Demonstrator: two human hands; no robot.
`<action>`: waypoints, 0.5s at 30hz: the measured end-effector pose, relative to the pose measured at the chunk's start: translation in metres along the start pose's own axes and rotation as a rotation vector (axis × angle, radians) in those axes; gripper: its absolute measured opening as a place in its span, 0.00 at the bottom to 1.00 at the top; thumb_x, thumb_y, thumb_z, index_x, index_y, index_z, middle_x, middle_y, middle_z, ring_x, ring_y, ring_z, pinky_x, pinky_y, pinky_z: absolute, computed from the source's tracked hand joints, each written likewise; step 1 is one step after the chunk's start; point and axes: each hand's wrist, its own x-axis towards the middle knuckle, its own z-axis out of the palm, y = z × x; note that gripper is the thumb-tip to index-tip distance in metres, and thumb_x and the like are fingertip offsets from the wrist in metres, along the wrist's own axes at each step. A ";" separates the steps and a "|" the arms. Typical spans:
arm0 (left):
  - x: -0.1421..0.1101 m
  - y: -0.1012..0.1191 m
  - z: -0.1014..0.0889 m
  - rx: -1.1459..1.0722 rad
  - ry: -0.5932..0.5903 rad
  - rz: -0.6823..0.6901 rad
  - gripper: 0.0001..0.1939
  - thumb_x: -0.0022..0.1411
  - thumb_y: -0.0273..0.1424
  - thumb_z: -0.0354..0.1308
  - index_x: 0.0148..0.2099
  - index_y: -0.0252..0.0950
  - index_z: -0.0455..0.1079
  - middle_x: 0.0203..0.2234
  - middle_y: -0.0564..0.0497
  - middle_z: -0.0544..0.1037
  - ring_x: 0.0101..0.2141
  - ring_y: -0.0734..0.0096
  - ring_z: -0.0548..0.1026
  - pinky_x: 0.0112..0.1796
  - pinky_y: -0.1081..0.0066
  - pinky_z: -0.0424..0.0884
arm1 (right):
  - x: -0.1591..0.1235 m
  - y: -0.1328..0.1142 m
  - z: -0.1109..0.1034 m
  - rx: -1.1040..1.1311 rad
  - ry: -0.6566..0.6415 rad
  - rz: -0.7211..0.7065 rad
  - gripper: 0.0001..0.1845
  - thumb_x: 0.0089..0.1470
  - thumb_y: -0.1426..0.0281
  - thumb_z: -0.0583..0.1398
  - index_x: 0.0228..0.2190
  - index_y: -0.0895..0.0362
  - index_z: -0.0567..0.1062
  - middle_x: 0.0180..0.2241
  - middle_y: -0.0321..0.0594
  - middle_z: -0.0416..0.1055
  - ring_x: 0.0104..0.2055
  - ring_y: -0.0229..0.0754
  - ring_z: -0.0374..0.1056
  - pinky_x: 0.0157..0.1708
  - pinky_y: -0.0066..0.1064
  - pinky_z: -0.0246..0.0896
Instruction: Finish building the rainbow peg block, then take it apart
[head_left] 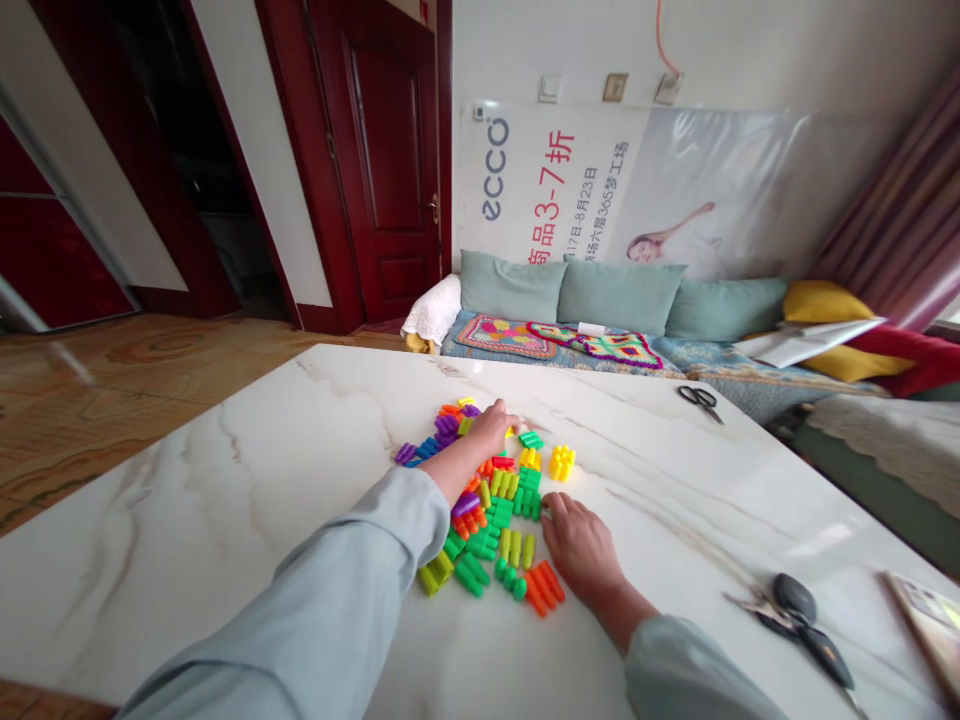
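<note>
Plastic toy blocks with rounded pegs lie heaped in many colours on the white marbled table (247,480). My left hand (491,426) reaches over the far side of the heap, its fingers bent down and drawn together. A bit of yellow shows by its fingertips; what they hold, if anything, is hidden. My right hand (581,540) rests at the heap's right edge with curled fingers, next to green blocks (527,495). Its fingertips are mostly hidden. Near it lie an orange block (544,588) and an olive block (517,548); a yellow block (562,462) stands apart farther back.
Black-handled scissors (701,402) lie at the table's far right. Closer on the right are keys with a black fob (802,620) and a phone (926,625) at the edge. Beyond the table stands a sofa with green cushions (622,293).
</note>
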 end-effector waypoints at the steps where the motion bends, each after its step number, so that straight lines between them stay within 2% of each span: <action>1: -0.004 0.000 -0.003 -0.026 0.011 0.013 0.18 0.50 0.16 0.54 0.39 0.40 0.76 0.39 0.49 0.67 0.40 0.66 0.70 0.44 0.71 0.66 | 0.000 0.000 0.000 -0.001 -0.006 0.006 0.08 0.61 0.70 0.50 0.38 0.55 0.68 0.34 0.38 0.71 0.37 0.40 0.67 0.34 0.29 0.52; 8: -0.029 0.004 -0.015 -0.244 0.103 0.007 0.20 0.46 0.15 0.54 0.40 0.37 0.75 0.36 0.52 0.74 0.40 0.68 0.72 0.45 0.71 0.68 | 0.005 -0.007 -0.005 0.023 -0.074 0.080 0.12 0.60 0.71 0.49 0.42 0.57 0.69 0.38 0.42 0.72 0.40 0.41 0.68 0.39 0.30 0.54; 10: -0.034 0.006 -0.018 -0.311 0.109 -0.012 0.21 0.45 0.15 0.54 0.40 0.36 0.75 0.35 0.53 0.77 0.38 0.69 0.73 0.43 0.72 0.69 | 0.010 -0.009 -0.009 0.080 -0.134 0.191 0.12 0.56 0.72 0.53 0.43 0.56 0.69 0.40 0.42 0.73 0.41 0.42 0.69 0.38 0.30 0.55; 12: -0.040 0.008 -0.020 -0.372 0.116 -0.037 0.21 0.45 0.15 0.53 0.40 0.35 0.74 0.35 0.52 0.78 0.36 0.70 0.73 0.41 0.73 0.69 | 0.015 -0.009 -0.015 0.205 -0.199 0.358 0.12 0.51 0.71 0.57 0.39 0.56 0.72 0.38 0.41 0.74 0.39 0.43 0.69 0.35 0.29 0.57; 15: -0.049 0.016 -0.023 -0.450 0.114 -0.062 0.20 0.44 0.15 0.53 0.41 0.33 0.74 0.35 0.50 0.79 0.35 0.70 0.74 0.38 0.74 0.70 | 0.019 -0.009 -0.027 0.523 -0.139 0.587 0.08 0.51 0.67 0.57 0.30 0.57 0.74 0.30 0.41 0.75 0.32 0.40 0.70 0.31 0.28 0.58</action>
